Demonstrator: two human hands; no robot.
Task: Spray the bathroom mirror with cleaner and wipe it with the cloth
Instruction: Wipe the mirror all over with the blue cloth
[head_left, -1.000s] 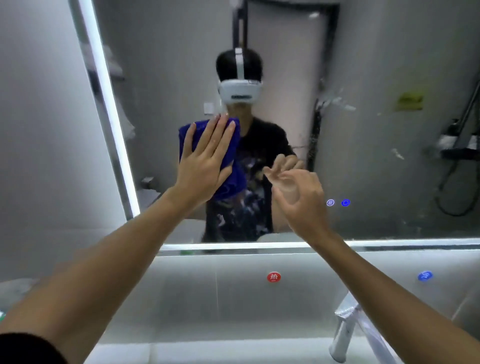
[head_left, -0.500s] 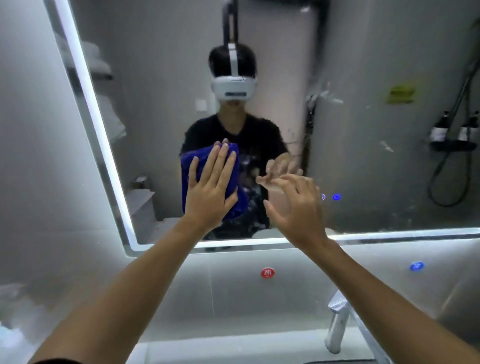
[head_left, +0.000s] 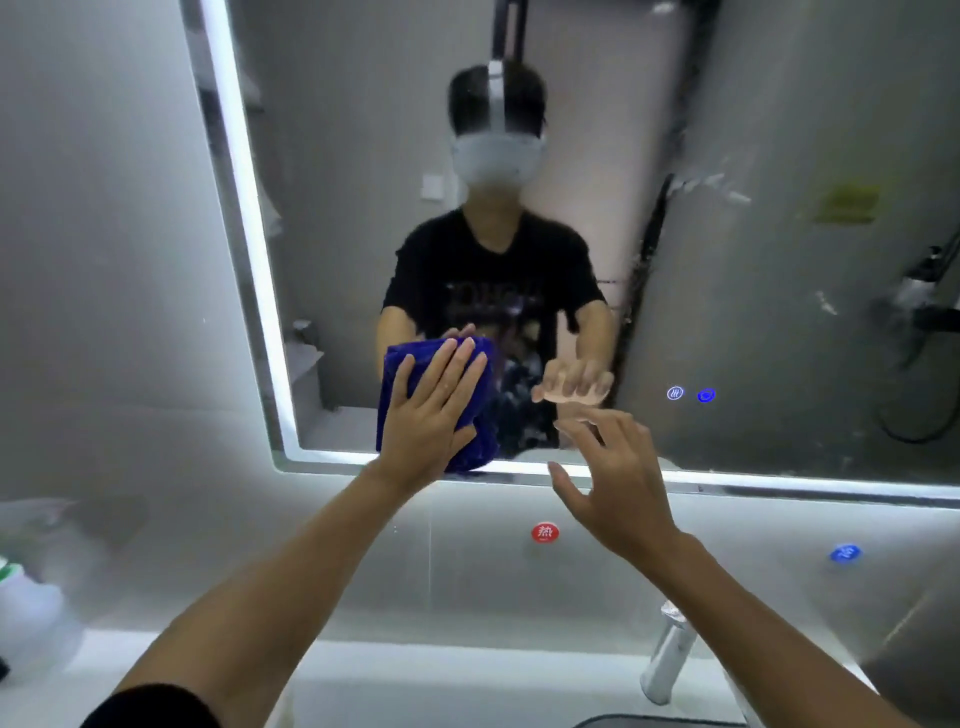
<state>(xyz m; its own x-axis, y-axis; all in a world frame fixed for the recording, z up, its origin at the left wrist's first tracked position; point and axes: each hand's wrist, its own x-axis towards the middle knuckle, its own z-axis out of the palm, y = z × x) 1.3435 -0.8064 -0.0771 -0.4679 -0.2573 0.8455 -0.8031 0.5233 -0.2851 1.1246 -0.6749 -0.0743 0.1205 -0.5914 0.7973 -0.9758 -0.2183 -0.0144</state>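
A large lit bathroom mirror (head_left: 779, 322) fills the wall ahead, with smears on its right half. My left hand (head_left: 434, 415) lies flat, fingers spread, pressing a folded blue cloth (head_left: 475, 439) against the glass just above the mirror's lower edge. My right hand (head_left: 615, 483) hovers a little off the glass to the right of the cloth, fingers apart and holding nothing. The mirror reflects me and both hands. No spray bottle is clearly identifiable.
A chrome tap (head_left: 667, 654) stands at the lower right over the basin's dark edge (head_left: 660, 722). Red (head_left: 544, 532) and blue (head_left: 844, 552) round stickers mark the wall below the mirror. A white bottle (head_left: 26, 608) sits on the counter at far left. Two lit touch buttons (head_left: 691, 394) glow on the glass.
My left hand has slid the blue cloth down the glass from chest height to the mirror's lower edge. My right hand stayed open beside it and dropped slightly.
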